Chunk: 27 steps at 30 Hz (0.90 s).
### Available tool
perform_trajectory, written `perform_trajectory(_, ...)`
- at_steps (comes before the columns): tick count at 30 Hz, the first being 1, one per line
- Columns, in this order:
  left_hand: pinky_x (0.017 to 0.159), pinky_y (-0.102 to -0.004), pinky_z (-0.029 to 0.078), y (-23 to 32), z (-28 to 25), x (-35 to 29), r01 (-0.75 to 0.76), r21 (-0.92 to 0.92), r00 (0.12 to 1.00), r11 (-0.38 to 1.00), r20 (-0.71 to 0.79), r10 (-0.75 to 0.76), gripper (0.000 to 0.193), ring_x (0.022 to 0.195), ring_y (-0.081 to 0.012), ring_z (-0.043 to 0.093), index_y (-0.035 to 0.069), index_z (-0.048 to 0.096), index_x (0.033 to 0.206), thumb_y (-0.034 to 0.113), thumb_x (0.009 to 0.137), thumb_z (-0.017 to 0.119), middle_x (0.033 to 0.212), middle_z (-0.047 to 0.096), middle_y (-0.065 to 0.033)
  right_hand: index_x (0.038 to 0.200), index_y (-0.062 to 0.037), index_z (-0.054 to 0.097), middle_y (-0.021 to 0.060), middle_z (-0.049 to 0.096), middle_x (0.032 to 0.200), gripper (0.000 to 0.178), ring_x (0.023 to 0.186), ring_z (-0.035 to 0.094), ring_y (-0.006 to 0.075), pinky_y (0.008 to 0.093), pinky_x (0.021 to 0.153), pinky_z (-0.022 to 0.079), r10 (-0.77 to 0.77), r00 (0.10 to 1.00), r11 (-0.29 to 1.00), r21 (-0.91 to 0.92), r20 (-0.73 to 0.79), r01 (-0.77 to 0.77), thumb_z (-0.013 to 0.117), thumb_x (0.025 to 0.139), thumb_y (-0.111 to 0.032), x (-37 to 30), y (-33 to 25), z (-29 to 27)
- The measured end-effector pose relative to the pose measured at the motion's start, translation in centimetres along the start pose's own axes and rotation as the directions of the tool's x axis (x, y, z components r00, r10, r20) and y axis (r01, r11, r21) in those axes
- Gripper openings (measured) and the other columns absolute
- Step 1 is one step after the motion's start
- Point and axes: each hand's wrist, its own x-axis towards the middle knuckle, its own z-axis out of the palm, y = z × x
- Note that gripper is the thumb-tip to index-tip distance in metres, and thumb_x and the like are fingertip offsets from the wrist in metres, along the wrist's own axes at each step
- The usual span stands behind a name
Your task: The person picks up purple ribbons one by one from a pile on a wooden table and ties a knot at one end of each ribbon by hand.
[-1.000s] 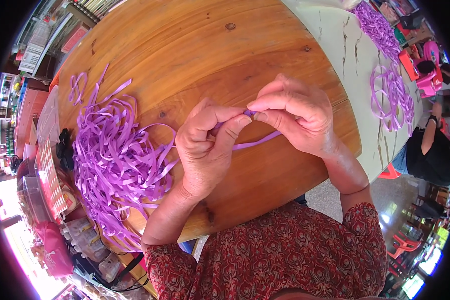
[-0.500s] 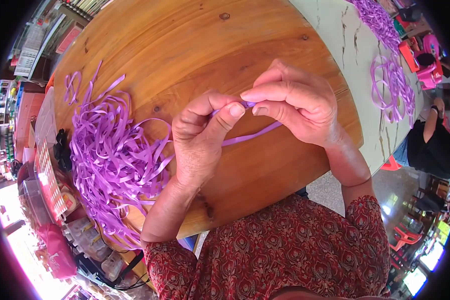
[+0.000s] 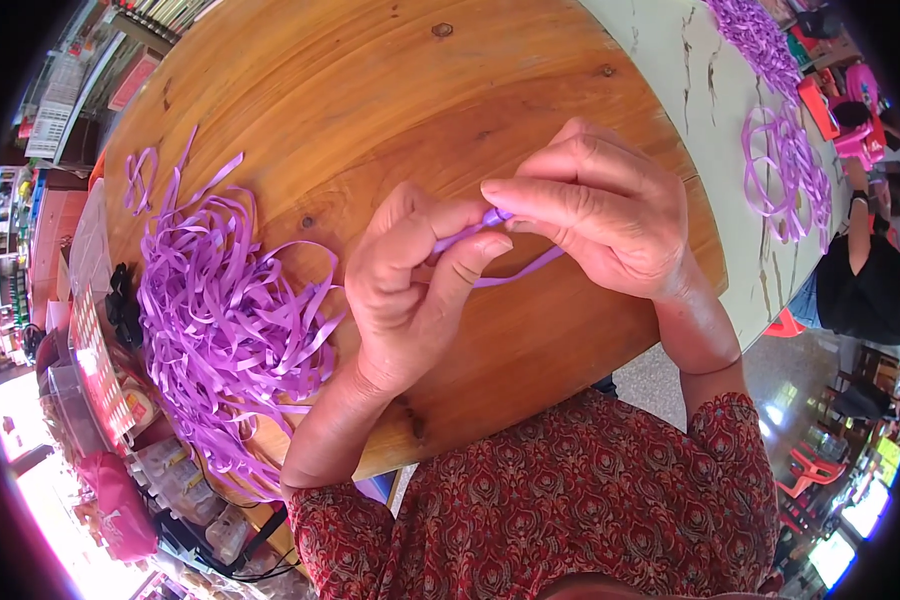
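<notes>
A narrow purple ribbon (image 3: 518,272) runs between my two hands above the wooden table. My right hand (image 3: 610,215) pinches it at a small folded or knotted bit between thumb and fingertips. My left hand (image 3: 405,275) has the ribbon passing through its curled fingers, its thumb lifted a little off the index finger. Both sets of fingertips almost meet at the folded bit. To the left of my left hand lies a large tangled heap of purple ribbon (image 3: 235,300), with a loose loop reaching toward my wrist. The exact form of the fold is partly hidden by my fingers.
The wooden tabletop (image 3: 370,110) adjoins a pale marbled table (image 3: 660,60) on the right, where more purple ribbon bundles (image 3: 785,175) lie. Bags and boxes crowd the left side, including a pink bag (image 3: 118,505). A person in black (image 3: 860,295) is at the far right.
My left thumb has moved away from its index finger, opening the pinch and exposing more ribbon. My right hand has shifted slightly right, still pinching the folded bit.
</notes>
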Motion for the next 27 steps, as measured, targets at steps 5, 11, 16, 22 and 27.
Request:
perform_trajectory(5, 0.055, -0.0230, 0.032, -0.3, 0.0, 0.3, -0.219, 0.197, 0.976, 0.956, 0.030, 0.217, 0.024, 0.062, -0.0102, 0.040, 0.002, 0.065, 0.098, -0.003, 0.076, 0.071, 0.071, 0.052, -0.0008, 0.096, -0.0004, 0.070, 0.0072, 0.062, 0.078, 0.035, 0.065, 0.058, 0.0166, 0.0267, 0.053, 0.043, -0.029, 0.999, 1.000, -0.002, 0.036, 0.029, 0.076, 0.062, -0.006, 0.3, -0.1, -0.3)
perform_trajectory(11, 0.050, -0.0271, 0.037, 0.1, -0.4, 0.6, -0.191, 0.300, 0.982, 0.935, 0.054, 0.184, 0.020, 0.055, -0.0147, 0.047, 0.002, 0.068, 0.091, 0.000, 0.071, 0.074, 0.068, 0.056, -0.0051, 0.099, 0.0002, 0.069, 0.0085, 0.062, 0.079, 0.038, 0.066, 0.058, 0.0181, 0.0282, 0.054, 0.043, 0.019, 0.999, 1.000, -0.011, 0.034, -0.019, 0.075, 0.063, -0.010, 0.4, -0.5, -0.3)
perform_trajectory(16, 0.047, -0.0293, 0.033, -0.7, -0.3, 0.7, -0.358, 0.365, 0.931, 0.860, 0.063, 0.360, 0.022, 0.053, -0.0160, 0.043, 0.004, 0.068, 0.088, 0.009, 0.068, 0.076, 0.062, 0.047, -0.0025, 0.100, 0.0000, 0.068, 0.0081, 0.060, 0.078, 0.039, 0.064, 0.056, 0.0193, 0.0297, 0.054, 0.043, -0.011, 0.992, 0.997, -0.073, 0.125, 0.020, 0.074, 0.063, -0.012, 0.3, -0.5, -0.8)
perform_trajectory(22, 0.045, -0.0313, 0.029, -1.0, -1.2, 1.2, -0.491, 0.507, 0.866, 0.708, 0.198, 0.459, 0.025, 0.052, -0.0168, 0.038, 0.007, 0.068, 0.084, 0.019, 0.063, 0.077, 0.060, 0.039, -0.0009, 0.096, -0.0015, 0.067, 0.0072, 0.058, 0.076, 0.037, 0.064, 0.053, 0.0212, 0.0320, 0.053, 0.042, 0.076, 0.984, 0.995, -0.072, 0.162, -0.065, 0.072, 0.068, -0.025, 0.7, -1.6, -0.9)
perform_trajectory(27, 0.045, -0.0313, 0.029, -0.8, -1.6, 1.3, -0.476, 0.522, 0.877, 0.707, 0.226, 0.424, 0.026, 0.052, -0.0167, 0.038, 0.007, 0.067, 0.082, 0.019, 0.061, 0.077, 0.061, 0.039, -0.0008, 0.083, -0.0043, 0.060, 0.0055, 0.051, 0.071, 0.029, 0.063, 0.050, 0.0219, 0.0338, 0.054, 0.042, 0.129, 0.968, 0.986, -0.128, 0.213, -0.103, 0.073, 0.069, -0.027, 0.6, -1.2, -0.7)
